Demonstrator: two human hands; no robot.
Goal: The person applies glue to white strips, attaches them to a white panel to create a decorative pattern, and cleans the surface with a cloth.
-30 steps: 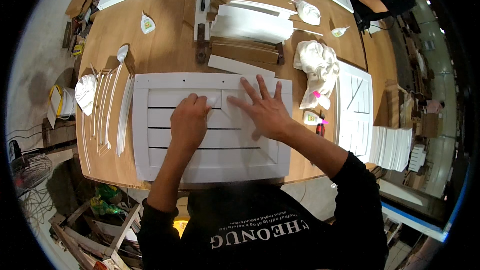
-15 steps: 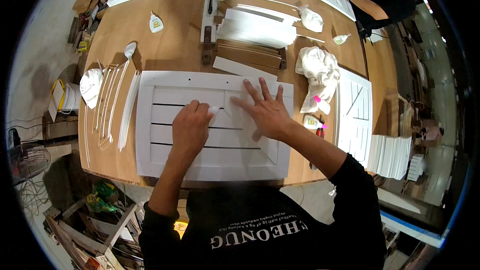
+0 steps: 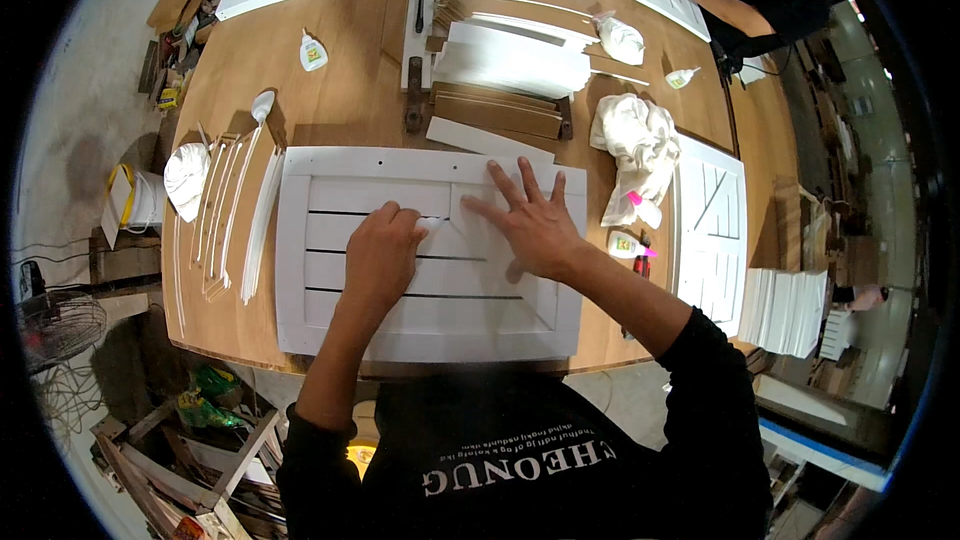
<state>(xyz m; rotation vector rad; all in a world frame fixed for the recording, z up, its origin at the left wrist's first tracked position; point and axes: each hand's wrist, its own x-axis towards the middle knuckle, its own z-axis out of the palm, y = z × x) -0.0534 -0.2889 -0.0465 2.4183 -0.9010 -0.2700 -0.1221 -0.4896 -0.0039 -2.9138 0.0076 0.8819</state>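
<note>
Well, left hand [image 3: 384,248] curls, right hand [image 3: 538,234] splays.

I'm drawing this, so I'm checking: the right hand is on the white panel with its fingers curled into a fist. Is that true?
Not quite: the right hand is on the white panel, but its fingers are spread out, not curled. The head view shows it.
</note>
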